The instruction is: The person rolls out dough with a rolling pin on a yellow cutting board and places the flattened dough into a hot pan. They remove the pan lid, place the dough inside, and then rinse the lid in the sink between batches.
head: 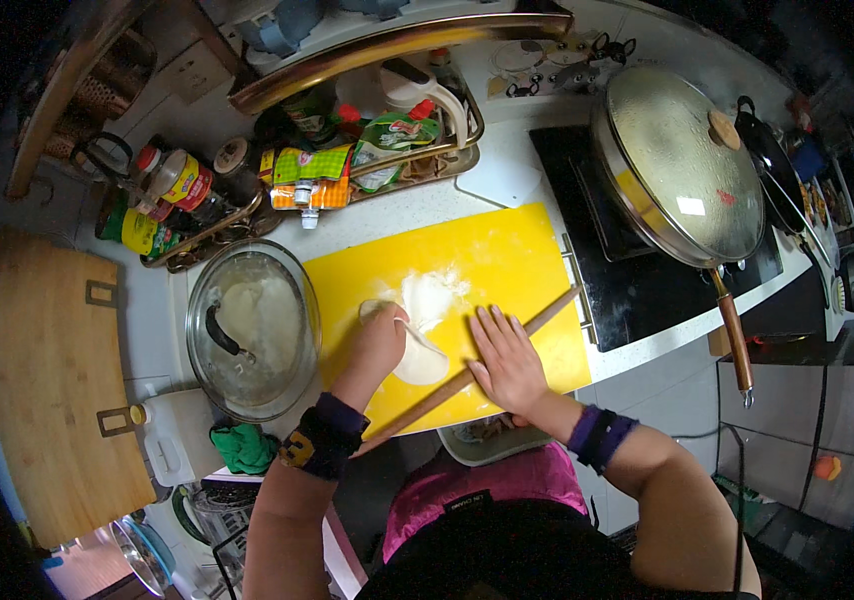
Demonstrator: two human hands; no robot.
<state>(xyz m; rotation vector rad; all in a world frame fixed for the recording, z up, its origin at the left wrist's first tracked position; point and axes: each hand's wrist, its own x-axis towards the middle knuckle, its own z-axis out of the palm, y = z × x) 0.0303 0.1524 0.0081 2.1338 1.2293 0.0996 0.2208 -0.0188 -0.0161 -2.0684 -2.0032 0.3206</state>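
My left hand (pixel 382 339) grips the left side of a thin, flat piece of dough (pixel 422 361), with part of its edge raised. My right hand (pixel 506 358) lies palm down on a wooden rolling pin (pixel 431 401), its fingers stretched over the yellow mat (pixel 344 274). The pin lies slantwise, from below my left wrist up to the mat's right side. White flour (pixel 431 296) is heaped beyond the dough and dusted about the mat.
Left of the mat stands a bowl under a glass lid (pixel 254 375). A lidded pan (pixel 667 165) sits on the black cooktop (pixel 622 315) at right. Bottles and a rack (pixel 464 154) line the back. A tray (pixel 491 444) is below the mat's front edge.
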